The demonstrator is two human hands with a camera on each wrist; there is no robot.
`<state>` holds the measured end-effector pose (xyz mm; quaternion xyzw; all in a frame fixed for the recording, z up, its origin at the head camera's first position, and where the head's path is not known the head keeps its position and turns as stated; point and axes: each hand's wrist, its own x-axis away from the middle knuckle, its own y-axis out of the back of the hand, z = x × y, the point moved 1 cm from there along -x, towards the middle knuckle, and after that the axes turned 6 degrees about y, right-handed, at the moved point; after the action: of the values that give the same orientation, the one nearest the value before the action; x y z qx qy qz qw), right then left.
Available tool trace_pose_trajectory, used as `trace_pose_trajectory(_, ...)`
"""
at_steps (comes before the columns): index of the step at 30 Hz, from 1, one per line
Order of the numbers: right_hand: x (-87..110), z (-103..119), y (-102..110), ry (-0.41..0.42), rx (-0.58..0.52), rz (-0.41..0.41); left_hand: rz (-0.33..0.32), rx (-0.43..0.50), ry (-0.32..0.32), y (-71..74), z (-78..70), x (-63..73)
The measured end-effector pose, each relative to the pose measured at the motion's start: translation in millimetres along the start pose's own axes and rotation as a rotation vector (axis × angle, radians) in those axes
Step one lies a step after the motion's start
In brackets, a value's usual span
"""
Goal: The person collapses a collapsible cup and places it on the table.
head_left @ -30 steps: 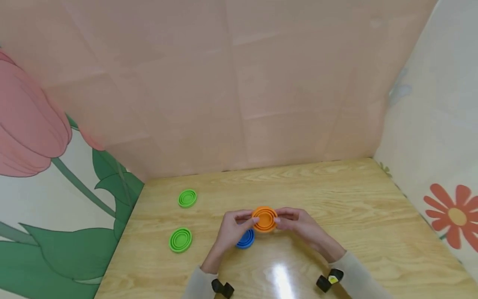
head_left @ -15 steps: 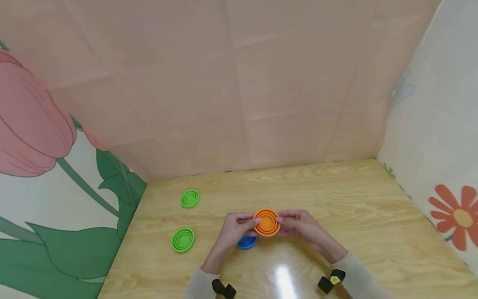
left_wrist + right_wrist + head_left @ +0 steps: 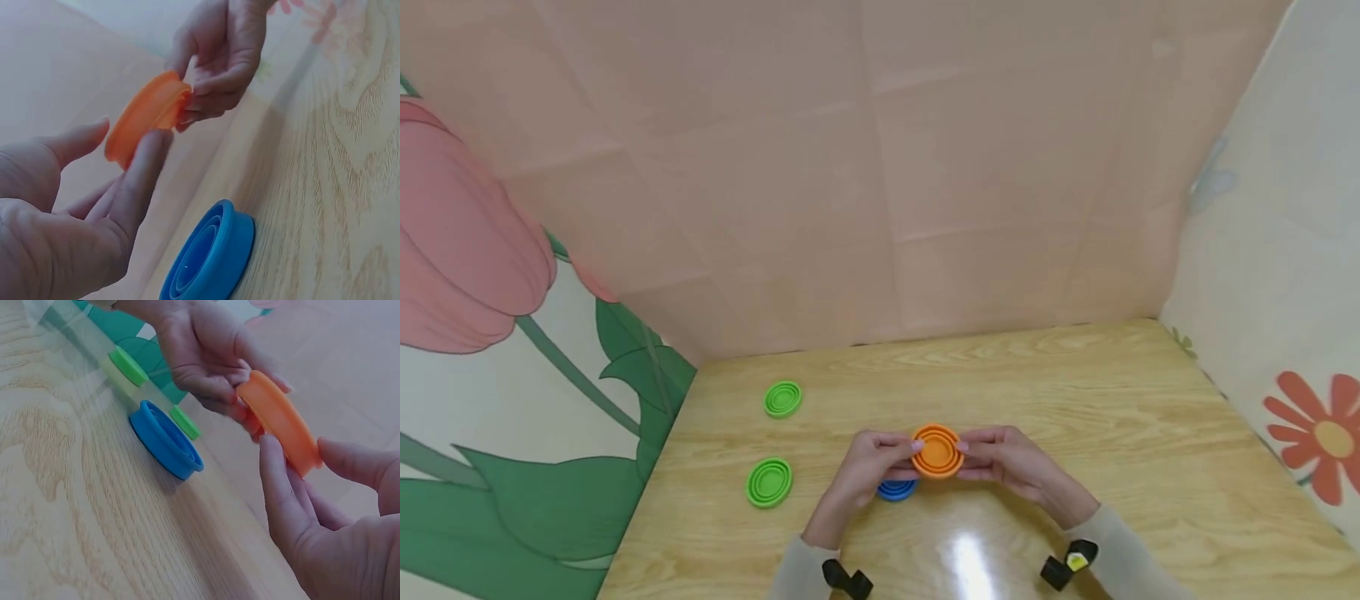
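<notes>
An orange collapsible cup [image 3: 937,452], folded flat into concentric rings, is held up over the table by both hands. My left hand [image 3: 871,465] pinches its left edge, thumb on the ringed face and fingers behind. On the opposite edge my right hand [image 3: 1017,463] pinches it the same way. In the right wrist view the orange cup [image 3: 281,422] is tilted up, clear of the wood. Just below and left of it a folded blue cup [image 3: 897,489] lies on the table, partly covered by my left hand in the head view; the left wrist view shows the blue cup [image 3: 209,256] ringed side up.
Two folded green cups lie on the left of the wooden table [image 3: 1075,400]: a nearer green cup [image 3: 769,482] and a farther green cup [image 3: 783,400]. A pinkish backdrop [image 3: 880,167] rises at the back edge, with flower-printed panels at both sides.
The orange cup has come slightly nearer and lower in the head view with both hands, covering more of the blue cup. The head view has shifted a little. Both grips stay the same.
</notes>
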<state>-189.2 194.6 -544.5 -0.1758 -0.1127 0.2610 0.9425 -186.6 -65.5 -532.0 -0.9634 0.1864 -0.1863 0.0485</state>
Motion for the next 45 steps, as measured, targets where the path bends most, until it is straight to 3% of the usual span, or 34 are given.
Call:
trace_pose_trajectory(9, -0.1, -2, 3, 0.008, -0.05, 0.016, 0.028, 0.103, 0.042, 4.2, 2.5, -3.8)
trace_pose_trajectory(21, -2.0, -2, 7, -0.015, -0.084, -0.005, 0.037, 0.064, 0.037, 6.9, 0.7, -7.8)
trace_pose_trajectory(31, -6.9, -5, 10, -0.016, -0.059, -0.065, -0.009, 0.022, 0.054, 9.0, -0.8, -15.2)
trace_pose_trajectory(45, -36.7, -7, 3, -0.007, -0.019, -0.168, -0.068, -0.05, 0.047, 30.6, -8.4, -28.4)
